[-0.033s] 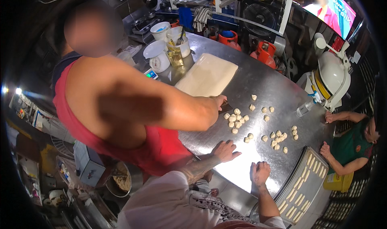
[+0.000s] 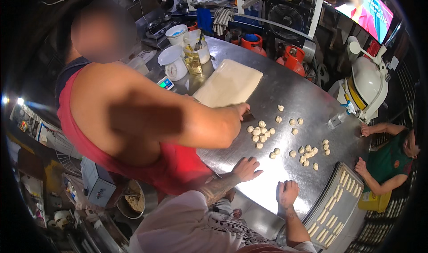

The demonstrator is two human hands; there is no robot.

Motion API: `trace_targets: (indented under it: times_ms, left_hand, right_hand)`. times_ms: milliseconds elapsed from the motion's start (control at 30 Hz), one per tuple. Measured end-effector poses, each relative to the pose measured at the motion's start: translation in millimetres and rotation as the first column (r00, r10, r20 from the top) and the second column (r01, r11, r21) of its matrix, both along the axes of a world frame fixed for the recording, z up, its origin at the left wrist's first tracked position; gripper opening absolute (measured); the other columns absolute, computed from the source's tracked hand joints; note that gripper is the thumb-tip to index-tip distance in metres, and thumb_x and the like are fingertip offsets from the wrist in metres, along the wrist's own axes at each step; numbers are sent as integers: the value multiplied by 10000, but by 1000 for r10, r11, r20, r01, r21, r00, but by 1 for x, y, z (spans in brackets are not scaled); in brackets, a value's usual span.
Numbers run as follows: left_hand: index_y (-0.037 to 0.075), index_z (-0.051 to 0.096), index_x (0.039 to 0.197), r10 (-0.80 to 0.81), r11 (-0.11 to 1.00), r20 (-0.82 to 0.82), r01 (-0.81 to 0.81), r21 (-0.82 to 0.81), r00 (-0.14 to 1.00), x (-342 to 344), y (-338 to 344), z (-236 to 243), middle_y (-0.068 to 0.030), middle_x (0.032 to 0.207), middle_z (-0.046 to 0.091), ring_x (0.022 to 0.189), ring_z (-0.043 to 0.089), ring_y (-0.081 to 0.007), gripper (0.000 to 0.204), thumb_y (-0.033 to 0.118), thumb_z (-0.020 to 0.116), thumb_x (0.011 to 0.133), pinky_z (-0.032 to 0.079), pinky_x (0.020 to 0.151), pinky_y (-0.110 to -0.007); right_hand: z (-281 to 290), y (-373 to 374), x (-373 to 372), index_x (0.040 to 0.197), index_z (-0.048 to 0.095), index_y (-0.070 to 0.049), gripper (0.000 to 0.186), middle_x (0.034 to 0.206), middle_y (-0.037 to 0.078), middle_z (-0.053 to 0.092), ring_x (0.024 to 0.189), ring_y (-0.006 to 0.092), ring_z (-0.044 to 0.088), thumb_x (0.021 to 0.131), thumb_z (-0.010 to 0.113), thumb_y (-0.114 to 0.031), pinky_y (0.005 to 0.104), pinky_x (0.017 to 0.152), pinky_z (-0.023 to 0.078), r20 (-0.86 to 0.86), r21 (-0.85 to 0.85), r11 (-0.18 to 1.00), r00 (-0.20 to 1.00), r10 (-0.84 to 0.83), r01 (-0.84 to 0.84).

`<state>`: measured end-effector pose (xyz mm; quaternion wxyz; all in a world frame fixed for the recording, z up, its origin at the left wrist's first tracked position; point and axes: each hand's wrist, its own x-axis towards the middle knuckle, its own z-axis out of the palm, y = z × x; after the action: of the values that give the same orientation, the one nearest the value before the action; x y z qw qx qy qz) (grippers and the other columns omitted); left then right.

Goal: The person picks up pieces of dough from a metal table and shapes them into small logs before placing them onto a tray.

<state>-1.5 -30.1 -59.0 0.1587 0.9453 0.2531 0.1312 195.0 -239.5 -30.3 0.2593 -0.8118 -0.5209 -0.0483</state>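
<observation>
My left hand [image 2: 246, 169] lies on the steel table [image 2: 272, 181] near its front edge, fingers spread and holding nothing. To its right, my right hand [image 2: 287, 193] rests on the same edge with its fingers curled in and nothing visible in them. Beyond my hands sit several small dough balls [image 2: 261, 132] in a loose cluster, and more dough balls [image 2: 305, 154] lie farther right. A co-worker's hand [image 2: 242, 110] on the left holds a dark flat blade, probably a dough scraper [image 2: 249, 115], beside a large slab of dough [image 2: 229, 83].
A tray [image 2: 317, 208] of dough sticks stands at the right front. A spray bottle [image 2: 339, 118] and a white mixer [image 2: 369, 83] are at the right. A dial scale [image 2: 174, 69] and tubs [image 2: 196, 52] stand far left. Another person's hand [image 2: 360, 165] touches the right edge.
My left hand has shifted very slightly toward me and left. The co-worker's arm and scraper have moved a little. The dough balls look unmoved.
</observation>
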Motion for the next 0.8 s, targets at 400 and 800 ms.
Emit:
trace_targets:
  times_ms: [400, 800]
  left_hand:
    - [61, 708, 1086, 32, 998, 22, -33, 58, 999, 21, 8, 0, -129, 1063, 641, 995, 645, -301, 476, 514, 565, 1061, 506, 904, -444]
    - [42, 744, 1010, 86, 993, -5, -86, -77, 996, 48, 24, 6, -132, 1060, 665, 1042, 640, -292, 495, 484, 531, 1077, 477, 945, -462]
  right_hand:
    - [-3, 25, 5, 763, 568, -94, 237, 838, 137, 589, 838, 380, 590, 892, 737, -197, 526, 746, 460, 78, 29, 999, 996, -35, 33]
    - [-27, 26, 25, 737, 576, -65, 271, 802, 172, 576, 764, 406, 576, 930, 702, -209, 558, 711, 447, 35, 123, 988, 995, -96, 91]
